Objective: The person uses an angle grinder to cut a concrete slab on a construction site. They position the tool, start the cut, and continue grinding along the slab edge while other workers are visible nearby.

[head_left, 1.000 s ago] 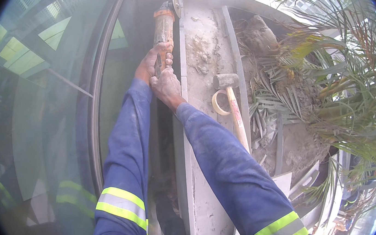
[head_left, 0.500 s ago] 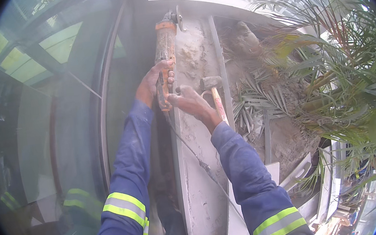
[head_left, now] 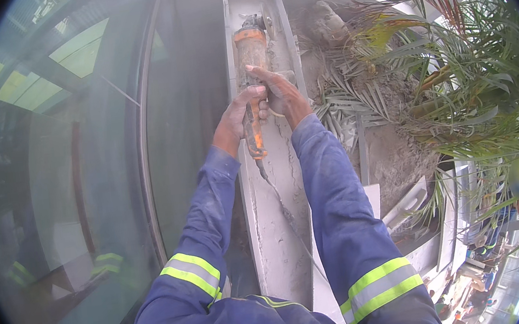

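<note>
Now holding the angle grinder [head_left: 252,54] lengthwise over the dusty ledge [head_left: 276,250], aiming its head forward, curling fingers of the left hand [head_left: 238,113] round its rear grip and laying the right hand [head_left: 287,98], fingers too hidden to read, along its right side.

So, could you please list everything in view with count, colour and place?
angle grinder: one, orange-grey, upper centre
power cord: one, grey, below grinder
hammer head: one, grey, partly hidden beside grinder
ledge: one, pale grey, centre
palm fronds: many, green, right
soil: one bed, grey-brown, right of ledge
boards: several, white, lower right
glass wall: one, greenish, left
left hand: one, dusty, around grinder's handle
right hand: one, dusty, against grinder's body
sleeves: two, blue with yellow-silver bands, forearms
</note>
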`<move>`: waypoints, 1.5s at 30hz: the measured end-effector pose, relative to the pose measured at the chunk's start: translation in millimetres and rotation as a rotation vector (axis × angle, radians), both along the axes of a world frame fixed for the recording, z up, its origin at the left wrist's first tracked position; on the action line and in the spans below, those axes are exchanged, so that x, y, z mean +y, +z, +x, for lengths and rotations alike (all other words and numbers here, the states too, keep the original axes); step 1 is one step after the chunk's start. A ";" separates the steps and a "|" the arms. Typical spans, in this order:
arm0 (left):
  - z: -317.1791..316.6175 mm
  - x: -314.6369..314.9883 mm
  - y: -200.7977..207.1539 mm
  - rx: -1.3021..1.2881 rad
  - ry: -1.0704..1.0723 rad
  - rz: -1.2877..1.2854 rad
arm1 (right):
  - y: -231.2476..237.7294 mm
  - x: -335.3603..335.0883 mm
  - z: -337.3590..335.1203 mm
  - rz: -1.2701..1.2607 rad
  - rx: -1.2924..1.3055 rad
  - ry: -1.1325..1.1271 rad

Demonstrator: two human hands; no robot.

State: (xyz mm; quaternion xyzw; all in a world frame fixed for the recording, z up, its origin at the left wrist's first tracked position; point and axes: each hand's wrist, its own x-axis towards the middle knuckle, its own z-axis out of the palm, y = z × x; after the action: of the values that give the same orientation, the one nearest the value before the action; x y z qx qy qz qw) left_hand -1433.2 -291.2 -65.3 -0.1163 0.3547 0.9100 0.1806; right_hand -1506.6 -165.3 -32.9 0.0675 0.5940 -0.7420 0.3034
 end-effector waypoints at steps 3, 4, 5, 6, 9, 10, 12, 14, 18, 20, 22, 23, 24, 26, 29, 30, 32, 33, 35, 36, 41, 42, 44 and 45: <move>17.1 12.3 -1.5 -0.002 -0.050 0.050 | -7.3 7.7 11.9 -0.058 -0.029 -0.080; 20.8 17.9 -4.0 -0.021 -0.066 0.079 | -9.3 13.3 15.7 -0.035 -0.038 -0.084; 23.8 24.9 -7.4 -0.039 -0.083 0.109 | -10.4 21.2 20.0 -0.011 -0.046 -0.090; 25.7 31.0 -8.4 -0.052 -0.096 0.141 | -8.1 26.8 25.2 0.006 -0.036 -0.100; 38.4 44.3 -9.7 0.007 -0.151 0.155 | 0.4 36.0 41.7 0.029 0.037 -0.148; 42.4 49.3 -8.4 -0.008 -0.155 0.158 | 6.0 41.3 48.0 0.048 0.028 -0.148; 52.2 60.8 -7.9 -0.038 -0.170 0.160 | 16.7 53.8 63.8 0.085 0.013 -0.153; 56.4 66.2 -8.9 -0.080 -0.198 0.165 | 25.9 62.3 76.1 0.091 0.011 -0.171; 71.8 85.3 3.9 -0.139 -0.239 0.264 | 32.9 80.9 96.7 0.128 0.031 -0.233; 74.0 91.8 5.6 -0.122 -0.270 0.267 | 35.8 90.7 105.9 0.137 0.019 -0.238; 82.0 97.3 0.4 -0.117 -0.284 0.266 | 50.8 98.7 116.6 0.129 -0.039 -0.199; 85.6 99.5 -2.0 -0.111 -0.287 0.260 | 48.1 101.1 120.9 0.150 -0.044 -0.197; 85.4 101.8 -1.9 -0.094 -0.294 0.256 | 48.7 102.8 120.8 0.172 -0.037 -0.199; 89.4 103.5 -2.1 -0.084 -0.308 0.203 | 49.4 106.0 126.8 0.188 -0.017 -0.207; 98.1 99.4 8.8 -0.028 -0.336 0.022 | 43.6 110.1 132.4 0.126 0.064 -0.218; 97.2 101.0 17.7 0.011 -0.353 -0.046 | 30.1 119.0 131.0 0.088 0.124 -0.223; 86.8 73.0 13.8 -0.163 -0.273 -0.284 | 30.7 117.8 126.9 0.066 0.176 -0.202; 84.5 65.5 17.3 -0.256 -0.235 -0.397 | 36.4 118.1 133.3 0.102 0.165 -0.196; 70.2 67.1 24.1 -0.133 -0.213 -0.383 | 44.6 122.3 134.3 0.146 0.156 -0.179; 63.1 69.1 29.8 -0.073 -0.200 -0.377 | 50.6 121.2 135.2 0.113 0.139 -0.197; 32.0 86.2 16.8 0.011 -0.148 -0.058 | 57.8 104.2 142.0 0.177 0.155 -0.115; 26.1 86.2 18.5 0.003 -0.154 -0.015 | 59.5 106.0 139.9 0.179 0.133 -0.115; 24.2 96.4 32.0 -0.014 -0.149 0.062 | 59.5 116.1 137.3 0.198 0.079 -0.129; 23.5 102.6 40.0 -0.024 -0.153 0.102 | 49.4 118.6 135.2 0.151 0.124 -0.170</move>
State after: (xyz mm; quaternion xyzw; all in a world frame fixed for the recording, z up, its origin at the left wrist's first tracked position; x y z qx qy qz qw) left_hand -1409.6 -188.6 -25.3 -0.0904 0.3136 0.9089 0.2596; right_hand -1371.4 -46.7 16.5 0.0941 0.6580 -0.7209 0.1963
